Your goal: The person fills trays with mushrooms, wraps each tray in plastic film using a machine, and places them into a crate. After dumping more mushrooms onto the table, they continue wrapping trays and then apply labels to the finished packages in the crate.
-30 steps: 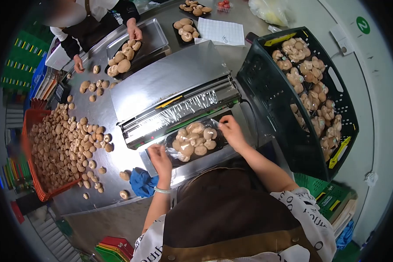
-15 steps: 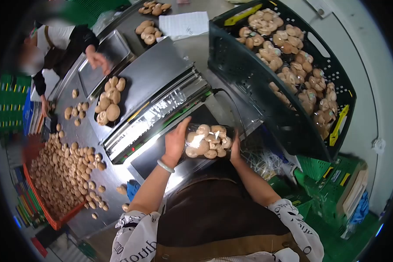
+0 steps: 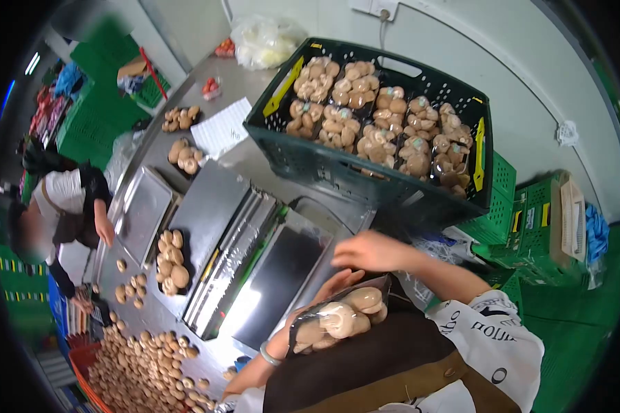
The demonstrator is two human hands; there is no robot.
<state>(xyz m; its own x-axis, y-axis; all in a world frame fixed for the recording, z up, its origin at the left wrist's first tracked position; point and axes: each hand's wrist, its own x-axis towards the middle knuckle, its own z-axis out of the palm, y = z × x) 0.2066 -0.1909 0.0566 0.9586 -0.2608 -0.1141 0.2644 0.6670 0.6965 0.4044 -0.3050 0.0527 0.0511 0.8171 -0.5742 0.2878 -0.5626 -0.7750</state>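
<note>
A film-wrapped tray of mushrooms (image 3: 341,318) rests close against the apron. My left hand (image 3: 317,299) is wrapped round its far side, thumb and fingers partly hidden behind it. Just beyond the tray, my right hand (image 3: 370,252) is off the pack, its fingers bent toward the left hand; whether they pinch anything is not visible. The wrapping machine (image 3: 231,265) with its dark plate stands left of both hands. An open tray of mushrooms (image 3: 172,261) sits left of the machine.
A dark green crate (image 3: 324,165) holds several wrapped mushroom packs. Loose mushrooms (image 3: 145,365) spill from a red crate at lower left. A co-worker's hand (image 3: 104,225) is near a metal tray (image 3: 145,213). Mushroom trays and a paper sheet (image 3: 220,129) lie at the back.
The view has turned toward the crate. The wrapped pack is now closer to the body and tilted, held by my left hand. My right hand has let go of the pack's side.
</note>
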